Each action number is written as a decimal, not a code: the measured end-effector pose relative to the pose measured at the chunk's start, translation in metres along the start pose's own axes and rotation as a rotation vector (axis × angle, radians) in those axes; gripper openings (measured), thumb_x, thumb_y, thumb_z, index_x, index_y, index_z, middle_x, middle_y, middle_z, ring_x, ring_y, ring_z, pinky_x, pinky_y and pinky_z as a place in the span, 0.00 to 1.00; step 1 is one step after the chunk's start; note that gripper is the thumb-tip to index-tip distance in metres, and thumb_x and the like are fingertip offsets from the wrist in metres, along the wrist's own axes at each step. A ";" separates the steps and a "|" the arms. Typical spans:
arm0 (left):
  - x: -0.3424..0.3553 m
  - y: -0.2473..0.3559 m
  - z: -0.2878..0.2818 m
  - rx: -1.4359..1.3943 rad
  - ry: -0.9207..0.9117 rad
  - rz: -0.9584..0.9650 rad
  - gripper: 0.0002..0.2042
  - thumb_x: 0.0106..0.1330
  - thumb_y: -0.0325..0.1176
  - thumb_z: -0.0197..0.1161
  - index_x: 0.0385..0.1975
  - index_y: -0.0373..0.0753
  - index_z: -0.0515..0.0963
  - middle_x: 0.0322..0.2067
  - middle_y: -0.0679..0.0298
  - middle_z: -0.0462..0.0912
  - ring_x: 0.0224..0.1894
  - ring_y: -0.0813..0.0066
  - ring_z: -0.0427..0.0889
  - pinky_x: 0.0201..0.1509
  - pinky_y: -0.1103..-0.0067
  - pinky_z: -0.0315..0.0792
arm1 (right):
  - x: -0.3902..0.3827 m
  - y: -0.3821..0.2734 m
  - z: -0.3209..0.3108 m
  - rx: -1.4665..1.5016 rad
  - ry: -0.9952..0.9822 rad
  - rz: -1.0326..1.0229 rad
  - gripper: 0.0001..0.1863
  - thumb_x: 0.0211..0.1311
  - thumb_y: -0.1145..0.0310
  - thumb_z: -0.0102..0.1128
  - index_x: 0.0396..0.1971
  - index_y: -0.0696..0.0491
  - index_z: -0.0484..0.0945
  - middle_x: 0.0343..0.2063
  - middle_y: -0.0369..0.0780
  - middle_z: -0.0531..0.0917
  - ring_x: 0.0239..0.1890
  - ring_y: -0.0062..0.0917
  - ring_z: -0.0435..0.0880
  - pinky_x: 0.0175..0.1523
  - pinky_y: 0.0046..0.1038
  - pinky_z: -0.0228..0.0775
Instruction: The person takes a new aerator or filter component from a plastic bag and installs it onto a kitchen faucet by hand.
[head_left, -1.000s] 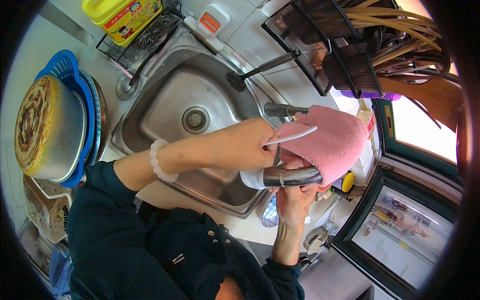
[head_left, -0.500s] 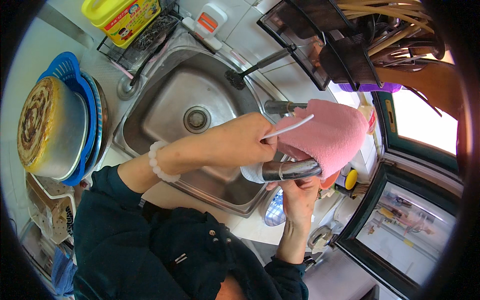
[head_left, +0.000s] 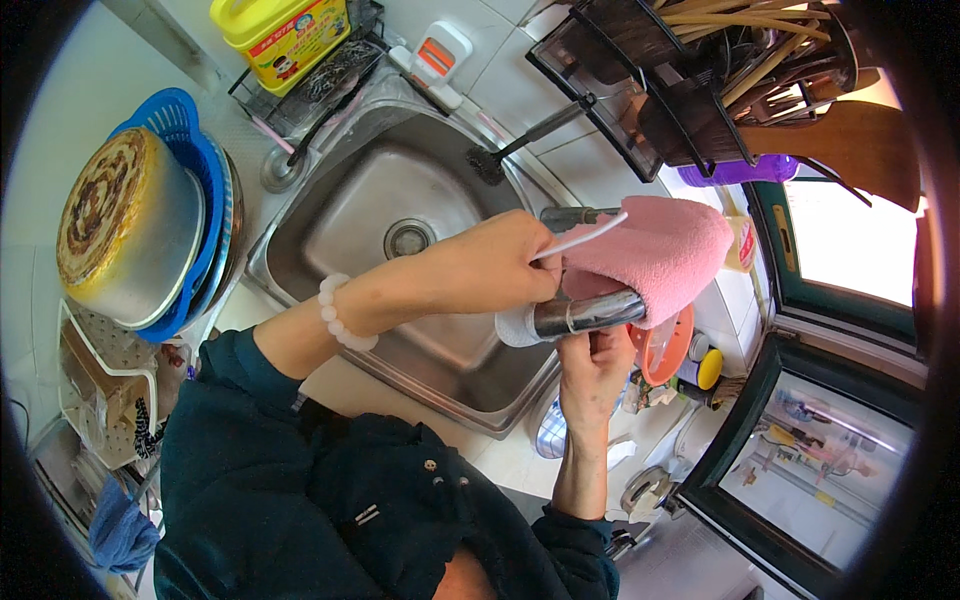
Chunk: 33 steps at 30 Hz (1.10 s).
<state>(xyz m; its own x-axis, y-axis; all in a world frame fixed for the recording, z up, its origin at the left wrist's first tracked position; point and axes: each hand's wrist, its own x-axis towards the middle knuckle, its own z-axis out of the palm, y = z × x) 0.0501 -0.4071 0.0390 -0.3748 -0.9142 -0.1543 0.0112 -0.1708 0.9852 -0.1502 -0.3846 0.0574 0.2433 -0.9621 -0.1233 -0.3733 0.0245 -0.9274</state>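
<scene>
My left hand (head_left: 510, 262), closed, pinches a thin white strip (head_left: 590, 237) that looks like a cable tie. It is right beside a shiny metal tube (head_left: 590, 313) with a white end piece (head_left: 516, 327). A pink towel (head_left: 665, 245) hangs over the tubing, hiding its middle. Behind the towel, a second tube end (head_left: 572, 217) shows. From below, my right hand (head_left: 597, 375) grips the near tube close to the towel's edge, its fingertips partly hidden. Both hands are above the right side of a steel sink (head_left: 360, 195).
A pot (head_left: 130, 235) rests upside down on a blue basket (head_left: 172, 112) at left. A black brush (head_left: 530, 135) leans at the sink's back edge. Utensil racks (head_left: 690, 115) hang at upper right, near an open window frame (head_left: 790, 470). An orange basket (head_left: 668, 350) is beyond my right hand.
The view has shifted slightly, so the sink and pot appear farther right. The tube and my right hand have risen a little, and more of the orange basket shows. Both holds look the same.
</scene>
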 end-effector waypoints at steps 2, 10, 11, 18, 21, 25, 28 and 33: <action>-0.001 -0.007 0.002 -0.102 0.024 0.017 0.05 0.55 0.28 0.59 0.22 0.34 0.76 0.19 0.68 0.76 0.27 0.84 0.72 0.32 0.83 0.66 | 0.000 0.002 0.000 -0.020 -0.004 -0.027 0.03 0.61 0.78 0.52 0.34 0.58 0.74 0.27 0.31 0.77 0.27 0.10 0.70 0.31 0.14 0.60; -0.021 -0.003 0.006 -0.348 0.237 -0.093 0.07 0.59 0.32 0.59 0.30 0.36 0.80 0.13 0.75 0.66 0.13 0.90 0.58 0.14 0.86 0.50 | -0.011 -0.006 -0.007 0.257 -0.011 -0.057 0.06 0.63 0.73 0.54 0.36 0.59 0.74 0.26 0.37 0.79 0.24 0.16 0.74 0.30 0.17 0.68; -0.023 -0.009 0.007 -0.355 0.268 -0.086 0.07 0.60 0.31 0.59 0.34 0.36 0.81 0.12 0.76 0.66 0.12 0.91 0.57 0.13 0.87 0.48 | -0.015 -0.004 -0.006 0.245 0.010 -0.058 0.06 0.64 0.73 0.54 0.37 0.59 0.74 0.26 0.37 0.79 0.24 0.15 0.74 0.30 0.17 0.68; -0.021 -0.033 0.013 -0.356 0.066 0.016 0.09 0.64 0.37 0.57 0.32 0.37 0.79 0.13 0.79 0.62 0.14 0.91 0.55 0.15 0.87 0.47 | -0.032 0.003 0.010 0.041 0.042 -0.093 0.06 0.60 0.74 0.58 0.36 0.59 0.74 0.24 0.31 0.75 0.25 0.11 0.70 0.31 0.15 0.63; -0.019 -0.036 0.016 -0.394 0.032 0.095 0.09 0.64 0.36 0.58 0.29 0.37 0.78 0.14 0.79 0.61 0.14 0.92 0.54 0.15 0.87 0.46 | -0.030 0.006 0.014 -0.125 0.076 -0.168 0.07 0.60 0.73 0.59 0.34 0.60 0.74 0.23 0.31 0.75 0.24 0.11 0.69 0.30 0.15 0.62; -0.022 -0.037 0.015 -0.461 0.007 0.141 0.08 0.62 0.34 0.60 0.29 0.36 0.78 0.15 0.78 0.64 0.15 0.92 0.55 0.16 0.88 0.47 | -0.030 0.005 0.017 -0.202 0.116 -0.235 0.08 0.62 0.71 0.57 0.31 0.61 0.74 0.20 0.33 0.74 0.22 0.13 0.69 0.28 0.16 0.62; -0.024 -0.036 0.015 -0.395 0.064 0.156 0.06 0.61 0.33 0.61 0.29 0.37 0.77 0.15 0.77 0.66 0.15 0.92 0.57 0.17 0.89 0.49 | -0.029 0.001 0.020 -0.165 0.106 -0.192 0.08 0.63 0.70 0.56 0.30 0.61 0.74 0.19 0.34 0.74 0.22 0.14 0.70 0.28 0.17 0.63; -0.018 -0.036 0.020 -0.285 0.160 0.259 0.05 0.61 0.33 0.61 0.28 0.39 0.77 0.17 0.76 0.69 0.17 0.91 0.61 0.18 0.89 0.53 | -0.026 0.005 0.022 -0.058 0.110 -0.197 0.08 0.64 0.69 0.55 0.28 0.58 0.73 0.20 0.34 0.75 0.20 0.13 0.71 0.26 0.15 0.64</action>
<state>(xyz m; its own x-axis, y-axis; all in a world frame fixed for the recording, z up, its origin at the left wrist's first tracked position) 0.0381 -0.3775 0.0078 -0.1776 -0.9820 0.0646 0.3509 -0.0019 0.9364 -0.1387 -0.3536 0.0477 0.2191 -0.9705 0.1006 -0.3795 -0.1797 -0.9076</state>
